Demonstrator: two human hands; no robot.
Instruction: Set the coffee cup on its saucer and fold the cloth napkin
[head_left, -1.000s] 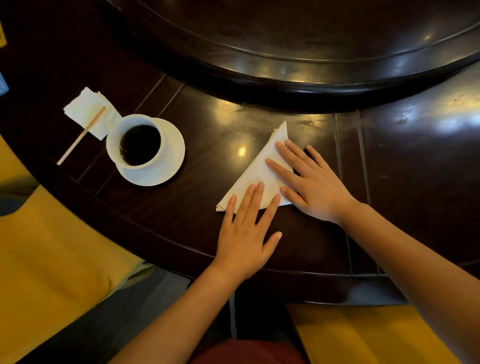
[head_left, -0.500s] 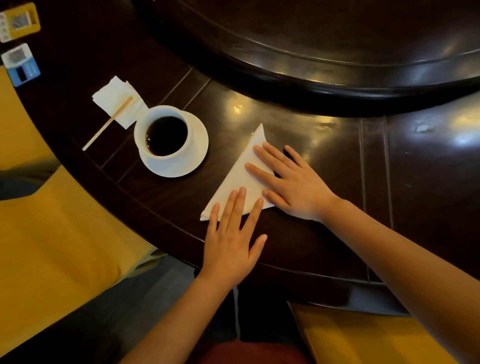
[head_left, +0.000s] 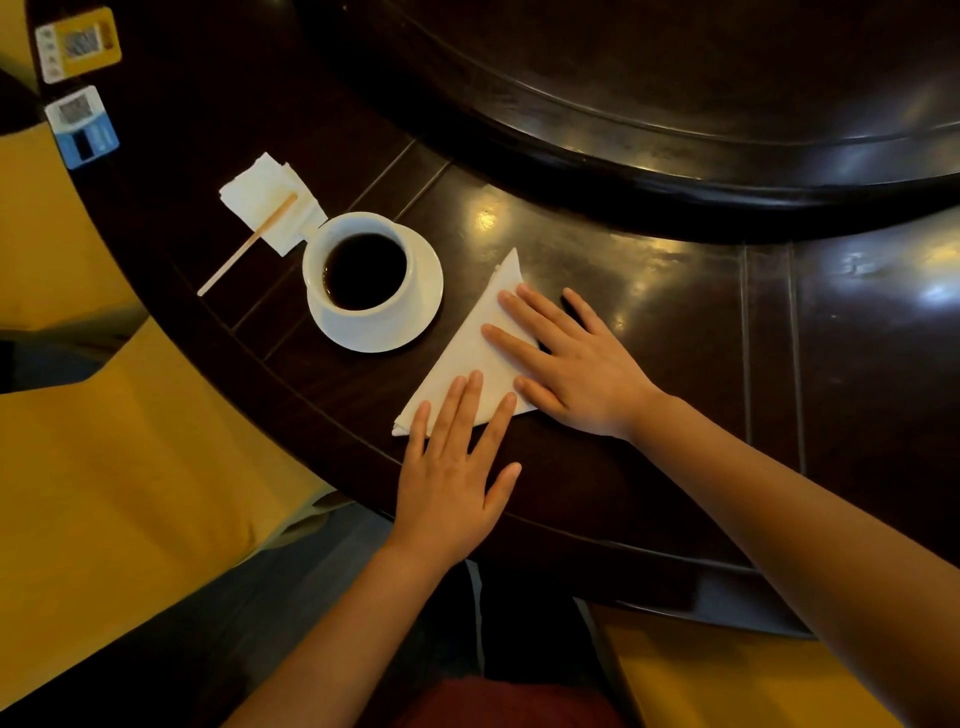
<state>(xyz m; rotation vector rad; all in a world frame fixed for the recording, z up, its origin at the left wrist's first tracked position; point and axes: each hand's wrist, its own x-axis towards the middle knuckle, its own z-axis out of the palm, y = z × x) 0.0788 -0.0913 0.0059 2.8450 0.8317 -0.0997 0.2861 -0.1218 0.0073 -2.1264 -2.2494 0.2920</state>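
Note:
A white coffee cup full of dark coffee stands on its white saucer on the dark wooden table. Just right of it lies the white cloth napkin, folded into a triangle. My left hand lies flat with spread fingers, its fingertips pressing the napkin's near edge. My right hand lies flat on the napkin's right side, fingers apart. Both hands cover part of the cloth.
A wooden stirrer rests on a small paper napkin left of the cup. Two small cards stand at the far left. A raised round turntable fills the table's far side. Yellow chair seats flank me.
The view has shifted, so cup and napkin sit further right in the frame. Both hands stay flat on the folded napkin in the same pose.

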